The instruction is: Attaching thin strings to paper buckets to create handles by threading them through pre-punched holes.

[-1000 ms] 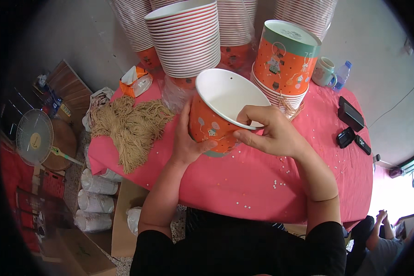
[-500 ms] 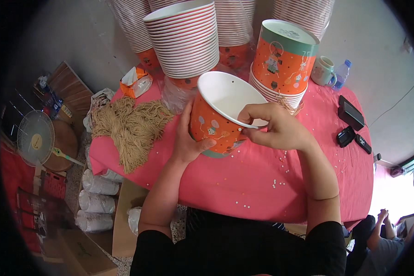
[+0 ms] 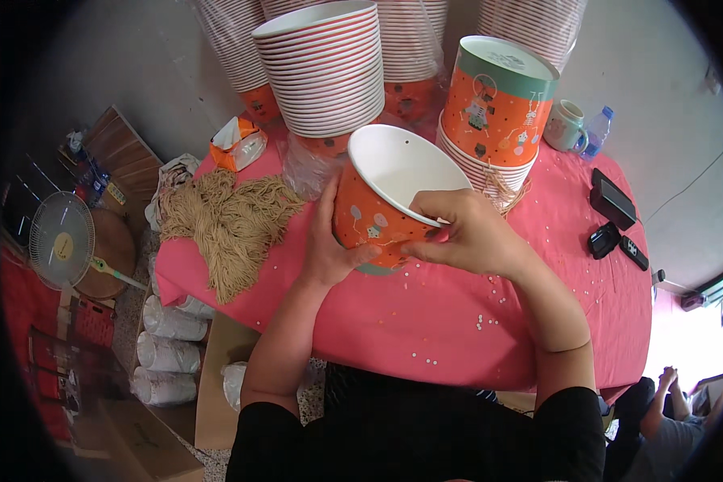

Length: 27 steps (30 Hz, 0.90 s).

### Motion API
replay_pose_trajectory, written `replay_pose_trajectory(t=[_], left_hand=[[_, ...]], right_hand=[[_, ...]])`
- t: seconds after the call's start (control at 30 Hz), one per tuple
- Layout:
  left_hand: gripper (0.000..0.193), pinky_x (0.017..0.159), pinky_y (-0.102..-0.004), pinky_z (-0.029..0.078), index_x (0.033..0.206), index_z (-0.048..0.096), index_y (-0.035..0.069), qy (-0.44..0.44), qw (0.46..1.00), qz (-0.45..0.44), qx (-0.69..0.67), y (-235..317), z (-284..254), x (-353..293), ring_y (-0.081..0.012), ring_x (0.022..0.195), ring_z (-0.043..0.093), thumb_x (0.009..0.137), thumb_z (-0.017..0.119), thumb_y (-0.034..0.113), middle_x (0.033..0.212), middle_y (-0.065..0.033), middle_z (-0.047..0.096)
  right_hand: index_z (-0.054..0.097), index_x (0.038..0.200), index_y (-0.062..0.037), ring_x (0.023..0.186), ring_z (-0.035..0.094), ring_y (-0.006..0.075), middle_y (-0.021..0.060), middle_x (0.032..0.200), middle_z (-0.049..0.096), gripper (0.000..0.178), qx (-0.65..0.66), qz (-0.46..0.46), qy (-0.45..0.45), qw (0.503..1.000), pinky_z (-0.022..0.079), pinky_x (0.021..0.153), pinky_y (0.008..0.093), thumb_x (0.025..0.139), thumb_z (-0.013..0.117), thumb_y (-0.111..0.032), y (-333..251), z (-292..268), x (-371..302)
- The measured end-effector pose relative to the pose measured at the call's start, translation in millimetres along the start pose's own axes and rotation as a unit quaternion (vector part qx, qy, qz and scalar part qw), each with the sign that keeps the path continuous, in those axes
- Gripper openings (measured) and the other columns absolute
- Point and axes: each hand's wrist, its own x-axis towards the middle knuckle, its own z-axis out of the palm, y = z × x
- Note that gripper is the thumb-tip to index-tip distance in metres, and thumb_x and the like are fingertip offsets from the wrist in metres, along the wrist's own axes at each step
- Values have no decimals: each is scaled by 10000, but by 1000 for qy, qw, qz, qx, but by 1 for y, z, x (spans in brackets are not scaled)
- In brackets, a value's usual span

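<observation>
An orange paper bucket point(image 3: 363, 207) with a white inside and a green base band is held tilted above the table, its mouth facing up and right. My left hand point(image 3: 331, 251) is closed round its left side, thumb across the front. At the near right rim, my right hand point(image 3: 478, 233) has its index finger over the edge into the mouth and its thumb against the outer wall. What may lie between those fingertips is hidden. A small dark hole shows in the far inner wall. Tan string point(image 3: 229, 225) lies in a loose heap to the left.
Nested buckets point(image 3: 321, 72) stand behind, and an upturned bucket point(image 3: 498, 100) tops another stack with string strands beside it. A mug point(image 3: 565, 126), a bottle point(image 3: 598, 132) and black cases point(image 3: 612, 199) are at right. Small pale discs dot the pink tablecloth point(image 3: 394, 321). Another person point(image 3: 671, 418) sits lower right.
My right hand has turned slightly and its thumb has slid left and down along the bucket's outer wall. The bucket has shifted very slightly right; my left hand keeps its grip.
</observation>
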Motion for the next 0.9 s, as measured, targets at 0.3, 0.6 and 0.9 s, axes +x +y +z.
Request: replay_pose_trajectory(t=[0.3,0.6,0.9], left_hand=[[1281,1125,-408,325,1492,163,-46,4,997,-33,-64,3,-3,-1,-251,1383,337,619,857,585,1474,-156,337],[1033,1162,-390,236,1525,138,10,-12,998,-26,-59,-2,-6,-6,-232,1422,274,867,487,725,1546,-113,266],[146,737,-260,513,1019,662,2,89,974,-82,189,11,-28,-13,-117,838,635,919,624,102,977,-67,674]], right_hand=[[644,931,-6,796,621,297,114,836,642,257,-18,-66,-45,997,489,709,367,693,739,11,3,-32,-7],[630,851,-4,688,590,320,118,749,608,195,-56,-112,-44,991,457,618,384,700,752,-23,-28,-28,-17],[564,852,-35,695,618,343,135,713,599,183,-182,-99,-101,973,475,607,446,738,701,-79,-32,5,-21]])
